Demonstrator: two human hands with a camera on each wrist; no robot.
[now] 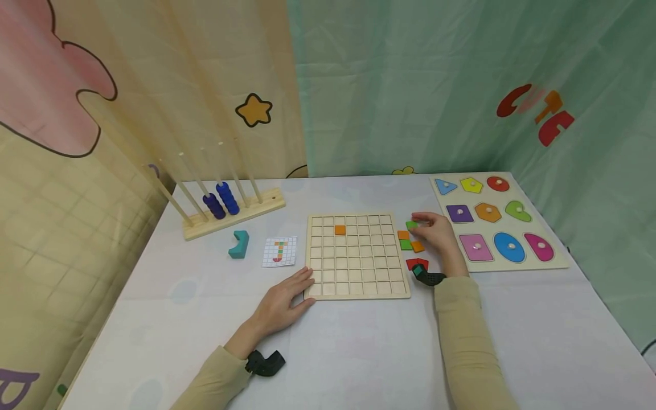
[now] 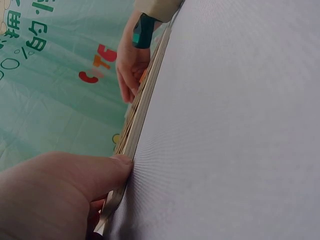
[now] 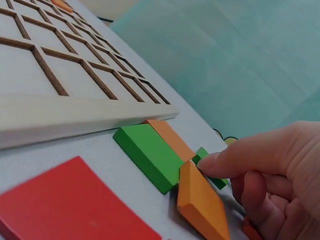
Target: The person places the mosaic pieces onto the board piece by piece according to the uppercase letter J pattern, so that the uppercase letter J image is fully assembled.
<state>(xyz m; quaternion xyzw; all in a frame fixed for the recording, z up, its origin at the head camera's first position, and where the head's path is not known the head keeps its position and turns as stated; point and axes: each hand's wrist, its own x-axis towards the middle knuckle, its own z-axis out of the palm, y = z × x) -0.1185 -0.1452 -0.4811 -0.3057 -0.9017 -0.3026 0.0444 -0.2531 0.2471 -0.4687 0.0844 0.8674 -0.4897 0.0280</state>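
Observation:
A wooden grid board (image 1: 357, 292) lies on the table, with one orange square tile (image 1: 340, 229) in a cell near its far edge. My left hand (image 1: 282, 302) rests at the board's near left corner, fingers along the side and thumb (image 2: 107, 172) against the near edge. Beyond the board's right side, my right hand (image 1: 438, 233) pinches a green tile (image 3: 217, 181) with its fingertips. Close to that hand lie another green tile (image 3: 150, 157), an orange tile (image 3: 172, 140) and a tilted orange tile (image 3: 200, 202). Red tiles (image 3: 75, 205) sit nearer me, partly behind the right wrist's camera.
Left of the board lies a pattern card (image 1: 279, 251) with a coloured figure on a grid. Farther left are a teal curved block (image 1: 239, 245) and a wooden peg stand (image 1: 236, 219) with blue beads. A shape puzzle board (image 1: 492, 228) lies at the right. Curtains hang behind the table.

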